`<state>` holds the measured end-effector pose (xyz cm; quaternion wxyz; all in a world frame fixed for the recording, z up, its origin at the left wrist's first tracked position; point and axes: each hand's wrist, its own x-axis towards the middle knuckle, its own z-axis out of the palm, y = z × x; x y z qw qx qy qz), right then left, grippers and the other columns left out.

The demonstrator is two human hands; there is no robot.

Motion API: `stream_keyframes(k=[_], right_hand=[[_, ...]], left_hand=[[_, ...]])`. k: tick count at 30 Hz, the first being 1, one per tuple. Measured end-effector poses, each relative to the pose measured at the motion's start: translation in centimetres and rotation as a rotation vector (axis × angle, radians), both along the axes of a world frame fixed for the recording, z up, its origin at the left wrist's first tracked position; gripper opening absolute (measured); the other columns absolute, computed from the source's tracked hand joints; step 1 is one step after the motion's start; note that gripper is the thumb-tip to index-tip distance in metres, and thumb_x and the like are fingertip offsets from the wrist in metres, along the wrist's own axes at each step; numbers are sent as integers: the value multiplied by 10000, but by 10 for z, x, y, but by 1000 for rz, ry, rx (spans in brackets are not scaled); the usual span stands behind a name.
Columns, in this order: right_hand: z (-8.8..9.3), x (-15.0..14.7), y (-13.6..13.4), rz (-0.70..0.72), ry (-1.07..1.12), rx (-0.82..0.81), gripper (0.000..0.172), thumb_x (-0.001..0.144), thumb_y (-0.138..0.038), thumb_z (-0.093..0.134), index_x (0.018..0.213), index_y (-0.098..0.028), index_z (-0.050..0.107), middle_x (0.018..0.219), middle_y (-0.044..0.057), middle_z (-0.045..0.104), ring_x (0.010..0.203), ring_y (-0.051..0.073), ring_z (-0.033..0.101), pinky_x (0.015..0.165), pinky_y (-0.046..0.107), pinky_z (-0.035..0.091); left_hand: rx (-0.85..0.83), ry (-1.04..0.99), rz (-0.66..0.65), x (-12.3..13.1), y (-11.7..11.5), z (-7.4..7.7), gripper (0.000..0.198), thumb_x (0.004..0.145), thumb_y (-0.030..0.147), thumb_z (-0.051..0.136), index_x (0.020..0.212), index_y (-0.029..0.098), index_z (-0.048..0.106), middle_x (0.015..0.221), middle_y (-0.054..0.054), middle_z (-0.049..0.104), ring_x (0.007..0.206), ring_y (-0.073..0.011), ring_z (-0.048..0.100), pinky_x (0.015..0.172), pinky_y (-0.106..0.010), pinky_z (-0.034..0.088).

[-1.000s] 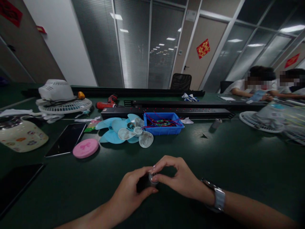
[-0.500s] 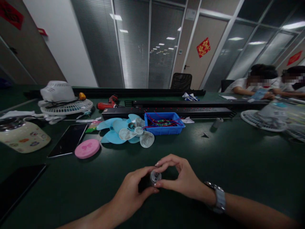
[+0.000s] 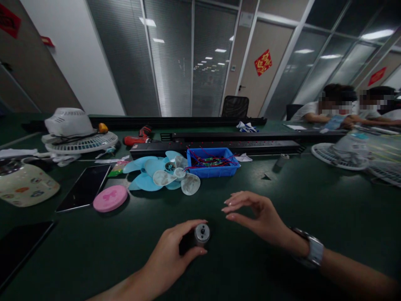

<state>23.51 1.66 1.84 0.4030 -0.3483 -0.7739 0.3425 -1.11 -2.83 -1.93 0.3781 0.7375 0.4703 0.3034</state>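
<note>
A small silver cylindrical motor (image 3: 202, 234) stands upright on the dark green table, its round end with small holes facing up. My left hand (image 3: 175, 246) is closed around it from the left, thumb in front and fingers behind. To the right of the motor and apart from it, my right hand (image 3: 255, 213) hovers with its fingers apart and nothing visible between them. A second, similar grey cylinder (image 3: 282, 160) stands farther back on the right, behind a small dark pointed piece (image 3: 266, 177).
A blue bin (image 3: 214, 170) of wires and boards stands mid-table, beside blue fan blades (image 3: 147, 184). At left are a pink round case (image 3: 110, 199), a tablet (image 3: 84, 187) and a white fan (image 3: 72, 125). Behind lie a red drill (image 3: 138, 137) and black power strips (image 3: 216, 148). People sit far right.
My right hand has let go of the top of the motor and moved away to the right. My left hand stays around the motor. The view has shifted slightly.
</note>
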Motion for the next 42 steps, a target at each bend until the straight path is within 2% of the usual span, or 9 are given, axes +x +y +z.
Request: stream_keyframes(k=[4,9,12,16,21,27,31,37,42], right_hand=[[-19,39,-4,-44,-125,-135,152,756,-298,759,865,-199,717,903,52,740,1004,207,661,901,391,528],[-40,49,-7,-15,-207,-106,160,744,-322,768,854,-217,719,876,38,747,1031,220,652,1025,472,437],[-41,49,-8,13,-271,-111,241,729,-352,779,942,-257,721,1000,37,728,1111,234,609,1072,516,373],[-38,51,-9,-3,-300,-136,340,717,-383,781,1033,-282,709,1181,62,660,1190,255,558,1057,518,390],[-35,48,-11,8,-270,-112,198,747,-365,760,922,-274,741,1019,38,727,1159,244,588,1085,532,347],[-35,47,-11,-9,-217,-105,160,742,-342,768,865,-245,735,930,26,746,1068,226,642,1066,514,379],[-22,29,-13,-36,-118,-161,167,774,-320,743,889,-201,717,934,38,739,919,181,692,888,368,533],[13,-23,-16,94,43,-86,166,756,-251,762,902,-194,709,901,19,742,857,144,703,801,270,559],[12,-46,-15,143,12,-80,174,757,-274,761,905,-194,715,882,17,734,835,143,699,786,272,552]], left_hand=[[-6,5,5,-1,0,0,478,744,227,725,1206,268,613,1206,-32,674,1121,-248,620,999,-421,477],[6,31,5,0,1,2,466,746,228,721,1200,250,617,1191,-38,682,1103,-242,632,989,-410,489],[23,37,1,0,1,1,467,748,236,722,1202,252,614,1191,-36,682,1099,-236,636,987,-400,492],[33,42,-4,-1,1,-1,461,755,246,716,1204,263,613,1199,-35,679,1108,-236,632,993,-401,488],[27,56,-1,-1,3,0,454,752,262,714,1197,268,621,1198,-34,680,1107,-242,633,995,-405,487],[22,53,5,1,3,3,451,733,234,716,1176,265,637,1177,-33,692,1091,-249,644,981,-407,500],[19,48,8,0,2,3,449,732,233,718,1172,270,638,1178,-30,691,1092,-250,643,983,-414,497],[31,29,-13,0,2,-1,440,750,225,723,1177,262,625,1159,-39,695,1051,-233,656,943,-376,517],[40,2,-36,1,2,-2,425,759,201,719,1172,236,624,1138,-52,702,1016,-226,666,910,-359,526]])
